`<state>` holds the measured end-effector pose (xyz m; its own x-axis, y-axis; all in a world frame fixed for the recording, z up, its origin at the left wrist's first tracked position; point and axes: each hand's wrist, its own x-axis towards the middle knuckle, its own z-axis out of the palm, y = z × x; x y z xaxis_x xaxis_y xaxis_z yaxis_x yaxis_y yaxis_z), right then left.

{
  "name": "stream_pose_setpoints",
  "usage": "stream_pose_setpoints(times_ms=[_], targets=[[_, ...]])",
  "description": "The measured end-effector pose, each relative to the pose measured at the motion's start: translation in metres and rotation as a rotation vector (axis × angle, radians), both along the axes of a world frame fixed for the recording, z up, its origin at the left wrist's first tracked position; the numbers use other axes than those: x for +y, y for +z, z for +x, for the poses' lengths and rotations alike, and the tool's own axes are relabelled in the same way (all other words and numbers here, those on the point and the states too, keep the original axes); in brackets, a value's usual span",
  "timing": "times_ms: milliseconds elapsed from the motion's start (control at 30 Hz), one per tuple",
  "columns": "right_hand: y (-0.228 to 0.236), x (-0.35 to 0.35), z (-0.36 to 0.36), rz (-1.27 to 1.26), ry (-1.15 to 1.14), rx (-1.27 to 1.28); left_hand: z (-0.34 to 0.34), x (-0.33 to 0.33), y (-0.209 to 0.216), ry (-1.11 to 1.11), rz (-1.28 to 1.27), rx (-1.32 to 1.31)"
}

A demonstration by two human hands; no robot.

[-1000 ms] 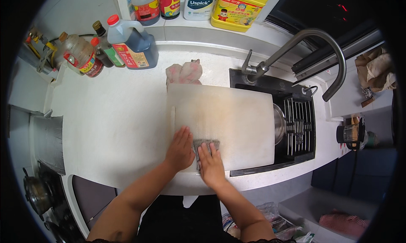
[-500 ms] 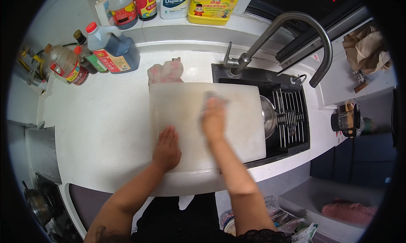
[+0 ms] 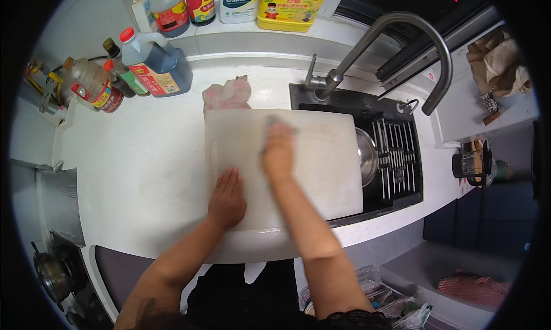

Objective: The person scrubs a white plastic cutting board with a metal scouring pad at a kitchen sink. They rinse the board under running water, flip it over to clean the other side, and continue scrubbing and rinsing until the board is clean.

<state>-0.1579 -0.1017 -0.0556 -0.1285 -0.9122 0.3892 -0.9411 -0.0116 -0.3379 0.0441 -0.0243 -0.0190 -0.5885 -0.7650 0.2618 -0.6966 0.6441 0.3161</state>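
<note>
1. While your left hand [image 3: 227, 199] lies flat on the near left part of the white board [image 3: 324, 169], its fingers extended and close together, your right hand [image 3: 279, 153] reaches farther out, ahead and to the right of it.
2. Under the fingertips of your right hand is a small grey pad [image 3: 272, 121], near the board's far edge. Blur hides the grip: you cannot tell whether those fingers pinch the pad or only press it down.
3. Your right hand is clearly the nearer one to the pad; from your left hand, the pad lies well ahead and to the right.
4. The board's long axis runs left to right across you, so your right forearm crosses its short side. Most of its surface stretches to the right of both hands.
5. To the right of your right hand, the board's end extends over the black sink [image 3: 396, 205], with a metal bowl [image 3: 368, 157] showing just past that edge.
6. Ahead of your left hand, just beside the board's far left corner, sits a pink-blotched cloth [image 3: 228, 93].
</note>
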Motion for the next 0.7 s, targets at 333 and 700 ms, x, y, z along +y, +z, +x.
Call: stream_pose_setpoints(times_ms=[333,700], targets=[[-0.010,0.025,-0.207,0.071,-0.446,0.160,0.004,-0.001,0.000,-0.047,0.011,0.043],[0.003,0.131,-0.039,0.195,0.222,0.047,0.010,0.000,-0.001,-0.051,0.014,0.033]])
